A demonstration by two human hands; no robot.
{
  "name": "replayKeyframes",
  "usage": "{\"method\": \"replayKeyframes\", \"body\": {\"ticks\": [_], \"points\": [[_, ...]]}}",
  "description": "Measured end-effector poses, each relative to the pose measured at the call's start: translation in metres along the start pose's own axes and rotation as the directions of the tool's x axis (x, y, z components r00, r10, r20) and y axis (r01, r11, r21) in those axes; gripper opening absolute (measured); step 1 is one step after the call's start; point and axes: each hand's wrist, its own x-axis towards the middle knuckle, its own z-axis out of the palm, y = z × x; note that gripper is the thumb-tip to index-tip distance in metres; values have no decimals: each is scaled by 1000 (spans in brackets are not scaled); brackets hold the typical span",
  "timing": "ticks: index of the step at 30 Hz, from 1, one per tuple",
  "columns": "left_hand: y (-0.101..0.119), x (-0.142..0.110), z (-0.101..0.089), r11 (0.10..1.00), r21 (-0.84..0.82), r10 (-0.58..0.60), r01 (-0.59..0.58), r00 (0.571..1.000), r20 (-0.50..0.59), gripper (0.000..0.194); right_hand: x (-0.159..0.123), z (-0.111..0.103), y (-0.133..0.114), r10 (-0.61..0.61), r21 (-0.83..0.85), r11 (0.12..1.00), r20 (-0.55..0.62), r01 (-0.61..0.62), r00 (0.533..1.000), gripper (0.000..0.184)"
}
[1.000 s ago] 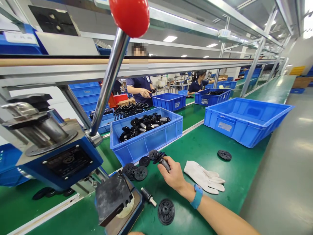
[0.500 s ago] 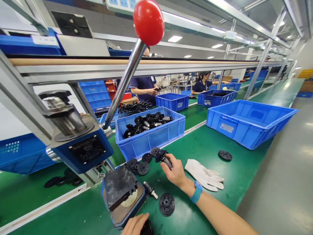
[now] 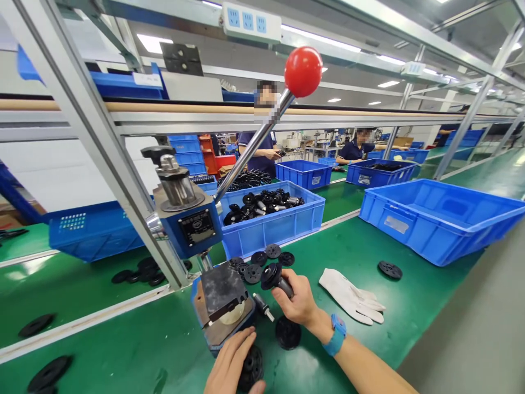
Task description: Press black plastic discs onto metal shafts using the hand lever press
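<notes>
My right hand [image 3: 299, 301] is closed around the grey shaft of a roller part [image 3: 286, 287], whose black flanged end [image 3: 270, 275] points left. Low in the view, my left hand [image 3: 232, 361] has its fingers and thumb about a black slotted disc [image 3: 251, 368], partly hidden by the hand. Between the hands lie a loose shaft [image 3: 263, 307] with a white tip and another black disc [image 3: 287, 332]. Just beyond my left hand stands the base of a hand press [image 3: 223, 293], its lever topped by a red ball [image 3: 303, 71]. Several black discs [image 3: 253, 273] lie beyond the roller part.
A blue bin [image 3: 273, 225] of black roller parts stands behind the discs. A larger blue bin [image 3: 385, 221] is at right. A white glove [image 3: 353, 298] and a single disc [image 3: 390, 270] lie on the green bench. Two co-workers are across the line, beneath a metal frame.
The view has swung left, so the press appears farther right. My right hand still grips the roller part, now nearer the press base. More of my left hand and its disc shows.
</notes>
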Motion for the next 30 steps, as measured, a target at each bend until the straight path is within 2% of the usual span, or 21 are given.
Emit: {"method": "replayKeyframes", "body": {"ticks": [3, 5, 6, 9, 11, 13, 16, 18, 20, 22, 24, 27, 30], "points": [[14, 14, -11, 996, -94, -2, 2, 1000, -6, 48, -1, 0, -8, 5, 15, 1000, -8, -4, 1000, 23], [28, 31, -12, 981, -170, -91, 91, 996, 8, 48, -5, 2, -16, 12, 22, 1000, -19, -12, 1000, 24], [37, 41, -11, 961, -212, -179, 177, 984, 8, 49, -8, 3, -19, 17, 27, 1000, -29, -16, 999, 26], [65, 77, -1, 825, -375, -423, 424, 902, 88, 54, -21, 7, -28, 20, 29, 999, -36, -19, 999, 30], [79, 96, 7, 722, -492, -459, 488, 868, 187, 60, -30, 8, -32, 12, 0, 1000, -16, -12, 1000, 31], [86, 106, 15, 658, -564, -481, 499, 855, 194, 63, -36, 6, -35, -16, -36, 999, 33, 17, 999, 35], [82, 103, 18, 656, -584, -494, 478, 857, 146, 57, -37, -2, -38, -99, 1, 995, 167, 100, 981, 45], [76, 95, 14, 712, -533, -483, 458, 870, 102, 48, -34, -11, -36, -144, 91, 988, 237, 125, 961, 49], [70, 87, 6, 801, -421, -442, 425, 895, 62, 39, -31, -20, -31, -124, 156, 984, 225, 90, 967, 51], [67, 83, -3, 899, -250, -361, 361, 931, 46, 31, -27, -30, -24, -24, 206, 979, 142, -6, 990, 53], [65, 83, -12, 968, -50, -245, 248, 968, 47, 25, -24, -39, -19, 98, 311, 941, 132, -135, 986, 60], [61, 86, -21, 983, 176, -68, 58, 997, 48, 20, -20, -47, -15, 161, 451, 839, 325, -303, 932, 80], [57, 90, -28, 964, 259, 37, -51, 998, 56, 16, -20, -49, -15, 170, 432, 816, 455, -384, 874, 75]]}}
